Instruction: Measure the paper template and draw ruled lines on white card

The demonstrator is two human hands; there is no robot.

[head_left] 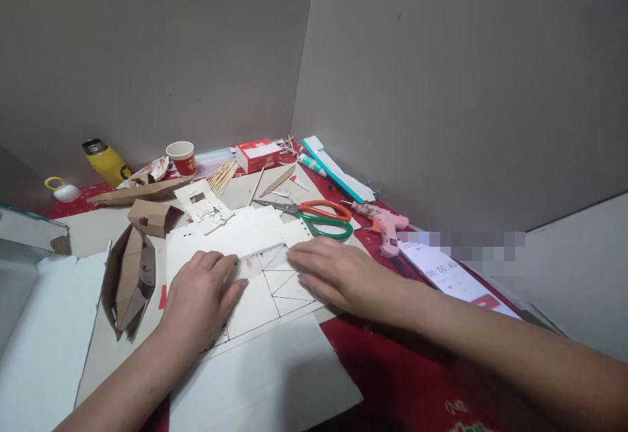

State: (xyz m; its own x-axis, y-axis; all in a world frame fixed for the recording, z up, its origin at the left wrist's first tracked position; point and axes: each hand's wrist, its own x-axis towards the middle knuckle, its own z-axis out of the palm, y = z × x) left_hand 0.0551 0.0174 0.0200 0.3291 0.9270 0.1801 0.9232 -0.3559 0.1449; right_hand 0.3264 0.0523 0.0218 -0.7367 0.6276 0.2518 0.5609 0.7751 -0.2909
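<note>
A clear ruler [255,262] lies on a white sheet [255,324] drawn with straight black lines and triangles. My left hand [201,288] holds the ruler's left end, with the thumb below it and the fingers along the top edge. At the other end, my right hand [338,275] has its fingertips on the ruler, the thumb side resting on the drawn lines. No pen shows in either hand. Scissors [318,216] with orange and green handles lie just beyond my right hand.
A pink glue gun [387,226] and a lit phone [456,281] are on the right. Folded cardboard pieces [130,281] stand at left. Farther back are a paper cup [181,157], a yellow bottle [108,163], wooden sticks [223,175] and a red box [258,156].
</note>
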